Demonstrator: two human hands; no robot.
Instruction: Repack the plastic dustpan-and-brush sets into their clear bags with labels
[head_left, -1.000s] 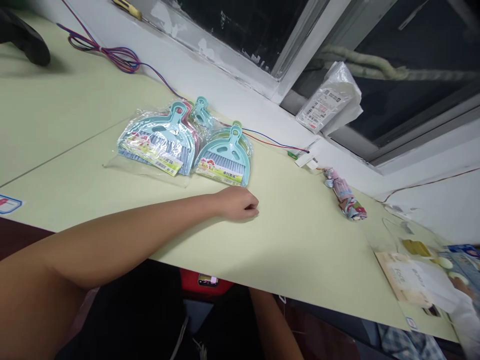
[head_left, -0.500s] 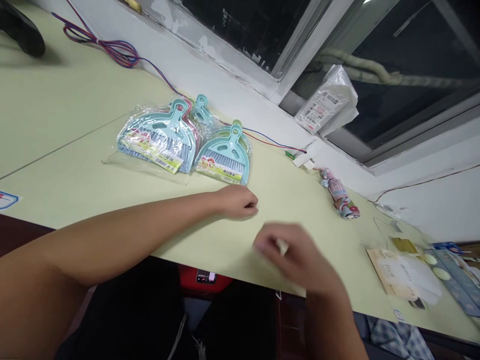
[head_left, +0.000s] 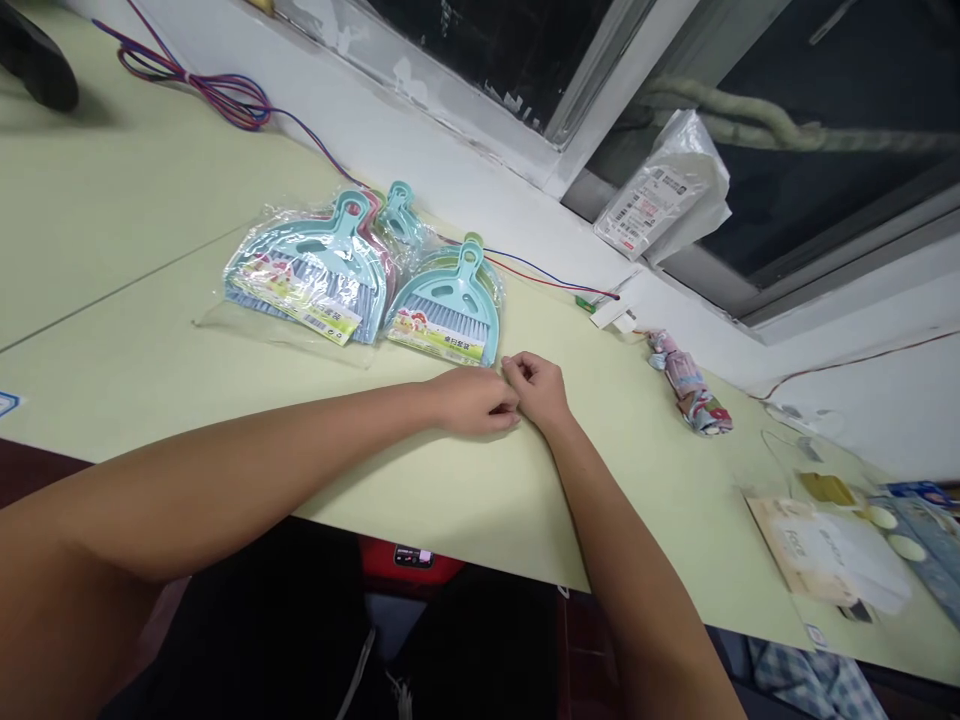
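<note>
My left hand rests on the table in a loose fist, just in front of the wrapped dustpan and brush sets. Against its knuckles lies my right hand, fingers curled in, with nothing seen in either hand. Closest to both is a light-blue dustpan and brush set in clear plastic with a printed label, a green one stacked behind it. To its left another light-blue set covers a pink one. A further blue handle shows behind them.
The pale yellow table runs along a white wall and windows. Bundled red and blue cable lies at the back left. A white plastic package sits on the sill. Further right are a folded umbrella-like bundle and a paper packet.
My right hand has moved up and left from the table's front part and now touches my left hand, which has stayed in place. The view has shifted slightly.
</note>
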